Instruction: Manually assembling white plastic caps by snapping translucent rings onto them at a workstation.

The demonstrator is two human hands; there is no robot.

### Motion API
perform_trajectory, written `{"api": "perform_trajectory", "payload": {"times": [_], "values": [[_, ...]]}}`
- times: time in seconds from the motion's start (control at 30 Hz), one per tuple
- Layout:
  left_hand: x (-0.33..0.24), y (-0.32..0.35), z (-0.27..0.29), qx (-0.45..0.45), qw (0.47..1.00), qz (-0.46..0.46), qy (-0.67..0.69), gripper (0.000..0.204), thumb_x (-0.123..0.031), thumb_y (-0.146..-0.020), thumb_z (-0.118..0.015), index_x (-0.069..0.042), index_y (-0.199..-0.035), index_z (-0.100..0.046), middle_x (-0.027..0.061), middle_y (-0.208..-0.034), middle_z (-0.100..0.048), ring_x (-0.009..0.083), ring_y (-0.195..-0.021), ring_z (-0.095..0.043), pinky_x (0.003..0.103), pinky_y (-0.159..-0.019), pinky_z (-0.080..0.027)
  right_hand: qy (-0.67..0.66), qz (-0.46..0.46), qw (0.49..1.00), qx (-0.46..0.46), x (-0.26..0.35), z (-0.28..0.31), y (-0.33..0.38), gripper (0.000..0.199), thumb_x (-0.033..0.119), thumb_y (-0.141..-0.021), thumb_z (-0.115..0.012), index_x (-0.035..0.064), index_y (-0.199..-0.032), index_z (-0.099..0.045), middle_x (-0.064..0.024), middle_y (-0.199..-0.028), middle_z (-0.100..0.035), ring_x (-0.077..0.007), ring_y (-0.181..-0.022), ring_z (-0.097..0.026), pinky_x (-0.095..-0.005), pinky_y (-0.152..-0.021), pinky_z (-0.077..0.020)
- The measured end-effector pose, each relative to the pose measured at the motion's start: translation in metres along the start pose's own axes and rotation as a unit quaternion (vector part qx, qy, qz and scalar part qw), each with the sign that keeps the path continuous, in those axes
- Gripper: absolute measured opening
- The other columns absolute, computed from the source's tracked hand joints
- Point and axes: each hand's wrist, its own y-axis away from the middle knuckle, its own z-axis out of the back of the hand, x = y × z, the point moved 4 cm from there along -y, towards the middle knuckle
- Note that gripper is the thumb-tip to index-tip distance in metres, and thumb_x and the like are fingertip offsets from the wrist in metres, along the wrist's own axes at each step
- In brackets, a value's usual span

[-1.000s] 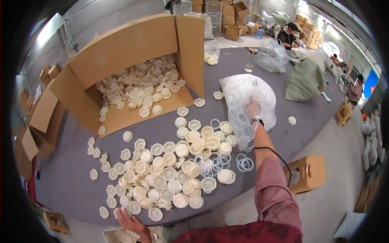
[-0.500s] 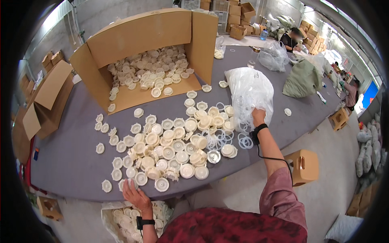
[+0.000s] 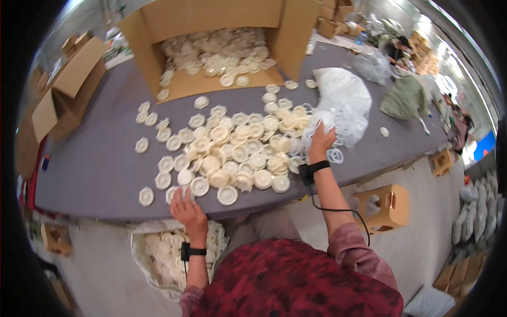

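Here, the left hand (image 3: 188, 210) is resting at the near edge of the grey table (image 3: 95, 169), low in the frame and left of centre, its fingers curled over a cream round disc (image 3: 183, 193); whether they are really gripping it I cannot tell. The right hand (image 3: 320, 141) is lying right of centre, fingers closed on a bunch of thin white rings (image 3: 317, 122) at the mouth of a clear plastic bag (image 3: 346, 100). Between the hands a spread of cream discs (image 3: 232, 145) is covering the middle of the table. An open cardboard box (image 3: 211, 42) lying on its side is holding more discs at the top of the frame. Below the table edge, at lower left, a white sack (image 3: 158, 253) is holding discs too. A tan stool (image 3: 383, 206) is standing on the floor at the right.
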Motion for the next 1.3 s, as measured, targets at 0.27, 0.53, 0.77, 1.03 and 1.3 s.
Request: {"api": "perform_trajectory", "payload": {"times": [0.27, 0.53, 0.77, 1.03, 1.3], "values": [[0.009, 0.006, 0.006, -0.007, 1.000, 0.029, 0.006, 0.044, -0.010, -0.086, -0.052, -0.005, -0.130, -0.059, 0.0138, -0.142, -0.050, 0.0342, -0.134, -0.041, 0.048, -0.112, -0.026, 0.067, 0.197, 0.908, 0.363, 0.106, -0.047, 0.085, 0.031, 0.014, -0.084, -0.069, -0.0016, -0.110, -0.064, -0.0176, -0.095, -0.067, -0.0361, -0.085, -0.065, -0.0394, -0.076, -0.0507], [-0.038, 0.003, 0.016, 0.062, 0.994, -0.004, 0.088, 0.059, -0.035, -0.088, -0.064, -0.010, -0.140, -0.051, 0.0187, -0.154, -0.034, 0.0407, -0.145, -0.024, 0.060, -0.117, -0.010, 0.044, 0.321, 0.737, 0.593, 0.155, -0.091, 0.151, 0.041, 0.020, -0.082, -0.073, 0.0016, -0.117, -0.063, -0.0152, -0.098, -0.061, -0.0342, -0.088, -0.062, -0.0417, -0.078, -0.0510], [-0.088, -0.010, -0.009, 0.166, 0.980, -0.077, 0.077, 0.067, -0.036, -0.083, -0.071, -0.015, -0.143, -0.049, 0.0177, -0.157, -0.028, 0.0407, -0.146, -0.020, 0.062, -0.116, -0.012, -0.025, 0.378, 0.636, 0.673, 0.178, -0.117, 0.194, 0.039, 0.016, -0.084, -0.071, 0.0037, -0.120, -0.064, -0.0137, -0.111, -0.063, -0.0316, -0.103, -0.060, -0.0388, -0.088, -0.0496], [-0.081, -0.019, -0.013, 0.162, 0.977, -0.083, 0.110, 0.070, -0.031, -0.080, -0.075, -0.015, -0.143, -0.049, 0.0170, -0.158, -0.028, 0.0403, -0.146, -0.021, 0.059, -0.117, -0.015, -0.043, 0.155, 0.680, 0.715, 0.158, -0.119, 0.136, 0.025, 0.002, -0.090, -0.064, 0.0038, -0.115, -0.069, -0.0098, -0.113, -0.067, -0.0208, -0.105, -0.062, -0.0316, -0.091, -0.0486], [-0.084, -0.018, -0.009, 0.154, 0.979, -0.082, 0.106, 0.071, -0.034, -0.078, -0.076, -0.015, -0.142, -0.050, 0.0191, -0.157, -0.028, 0.0404, -0.146, -0.022, 0.059, -0.117, -0.015, 0.130, 0.185, 0.749, 0.623, 0.107, -0.077, 0.029, 0.030, 0.012, -0.081, -0.072, -0.0023, -0.108, -0.070, -0.0163, -0.106, -0.071, -0.0247, -0.095, -0.067, -0.0333, -0.086, -0.0509]]}}
